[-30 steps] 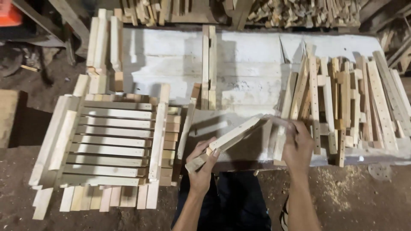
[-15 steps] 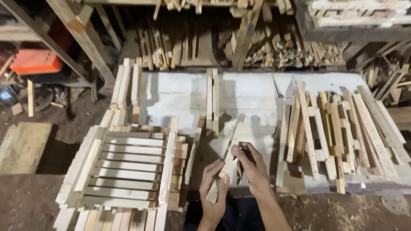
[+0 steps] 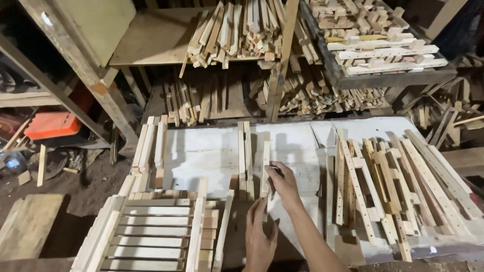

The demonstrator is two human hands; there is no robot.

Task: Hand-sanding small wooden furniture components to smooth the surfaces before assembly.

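Laying a wooden slat [image 3: 265, 168] beside two slats [image 3: 244, 156] on the white table [image 3: 201, 151], right hand [image 3: 283, 182] gripping it, left hand [image 3: 259, 234] loosely open below; next, alignment.

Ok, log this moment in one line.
right hand: holding wood strip on white bench | left hand: touching strip's near end | slatted frame: left

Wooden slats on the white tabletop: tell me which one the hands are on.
The single slat standing lengthwise just right of the centre pair. The right hand holds its side and the left hand is at its near end; the other slats lie untouched.
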